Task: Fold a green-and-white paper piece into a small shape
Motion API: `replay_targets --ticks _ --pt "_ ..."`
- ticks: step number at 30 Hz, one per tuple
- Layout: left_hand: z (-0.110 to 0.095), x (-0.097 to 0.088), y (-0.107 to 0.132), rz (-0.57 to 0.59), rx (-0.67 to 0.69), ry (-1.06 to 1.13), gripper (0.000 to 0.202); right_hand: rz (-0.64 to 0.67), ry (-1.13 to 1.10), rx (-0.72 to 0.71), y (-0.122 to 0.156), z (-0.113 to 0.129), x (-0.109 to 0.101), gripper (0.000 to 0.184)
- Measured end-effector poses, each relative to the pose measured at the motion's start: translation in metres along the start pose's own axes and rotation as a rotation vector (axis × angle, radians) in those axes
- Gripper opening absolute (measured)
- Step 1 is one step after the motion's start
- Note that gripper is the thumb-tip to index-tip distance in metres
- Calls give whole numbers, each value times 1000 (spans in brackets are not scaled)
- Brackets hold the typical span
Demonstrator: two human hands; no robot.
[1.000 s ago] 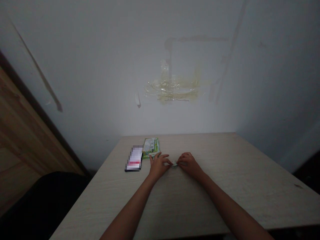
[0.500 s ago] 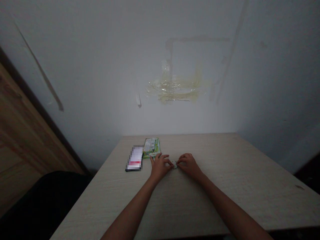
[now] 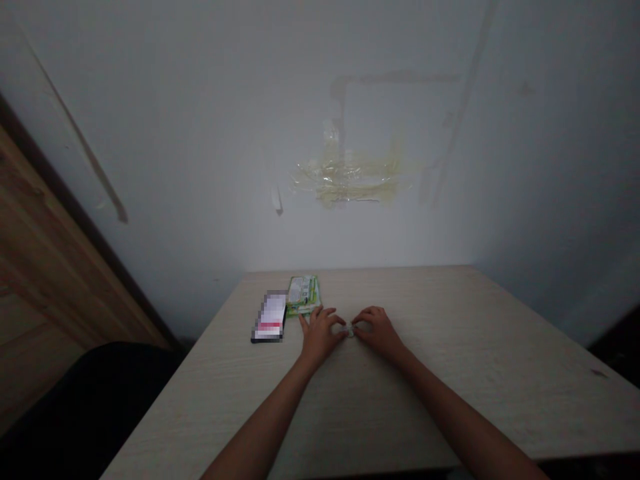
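Observation:
A small whitish piece [image 3: 351, 331], too small to name, is between my two hands just above or on the table [image 3: 400, 400]; I cannot tell which. My left hand [image 3: 321, 333] pinches its left side with thumb and forefinger, the other fingers spread. My right hand [image 3: 376, 329] pinches the right side, its fingers curled. The fingertips cover much of the piece. Just beyond my left hand lie green and white printed packets [image 3: 303, 293], with a phone [image 3: 270, 319] on their left, its screen lit and blurred.
A pale wall [image 3: 200, 167] with strips of old clear tape [image 3: 350, 180] rises behind the table. At the left are a dark chair back [image 3: 100, 393] and a wooden panel [image 3: 45, 260]. A small dark mark [image 3: 599, 373] shows near the table's right edge.
My fingertips have drawn slightly closer around the small whitish piece, and less of it shows. The phone and packets have stayed put.

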State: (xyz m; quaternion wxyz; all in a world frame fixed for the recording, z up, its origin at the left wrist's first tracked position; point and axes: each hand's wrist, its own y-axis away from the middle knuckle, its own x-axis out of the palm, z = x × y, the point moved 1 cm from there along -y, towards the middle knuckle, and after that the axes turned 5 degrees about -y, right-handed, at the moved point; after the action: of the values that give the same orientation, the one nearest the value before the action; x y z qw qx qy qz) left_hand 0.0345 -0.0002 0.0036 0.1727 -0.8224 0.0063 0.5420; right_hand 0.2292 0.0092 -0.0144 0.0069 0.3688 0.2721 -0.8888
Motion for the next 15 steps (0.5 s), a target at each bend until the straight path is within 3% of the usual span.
replay_targets --ticks 15 --pt "2 -3 3 -12 74 -110 15 37 68 -43 1 9 -5 19"
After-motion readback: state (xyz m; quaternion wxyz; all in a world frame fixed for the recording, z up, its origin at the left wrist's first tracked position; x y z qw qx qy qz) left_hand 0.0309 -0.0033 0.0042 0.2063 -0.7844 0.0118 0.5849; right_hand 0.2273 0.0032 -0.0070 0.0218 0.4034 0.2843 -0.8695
